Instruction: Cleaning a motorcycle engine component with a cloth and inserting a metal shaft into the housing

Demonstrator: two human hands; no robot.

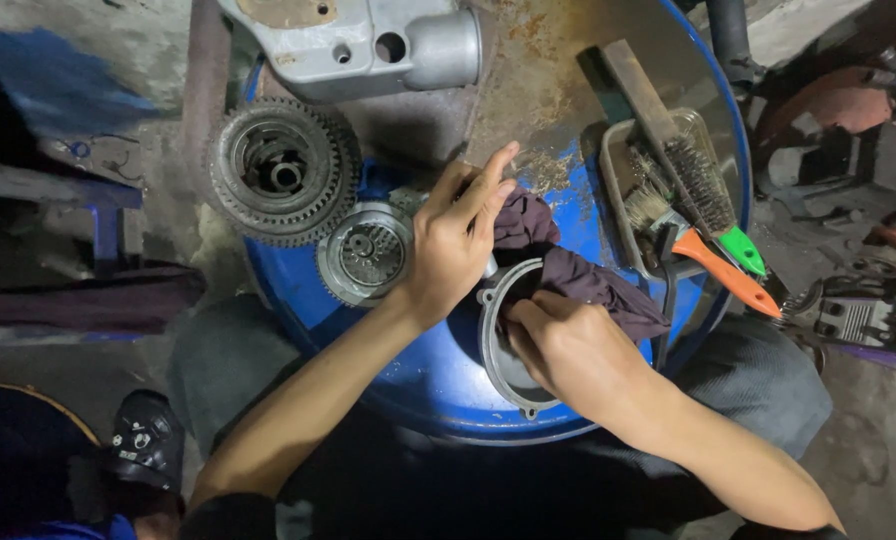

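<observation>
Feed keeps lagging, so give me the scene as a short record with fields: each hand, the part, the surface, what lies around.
left hand: steadies the part from above, fingers spread
right hand: presses a dark cloth against the part
part: round grey metal cover, rim with lugs
surface: blue drum top, rusty at the far side
left of hands: large toothed gear, smaller geared hub
far edge: grey metal housing
right: tray with wire brush, orange-handled brush
</observation>
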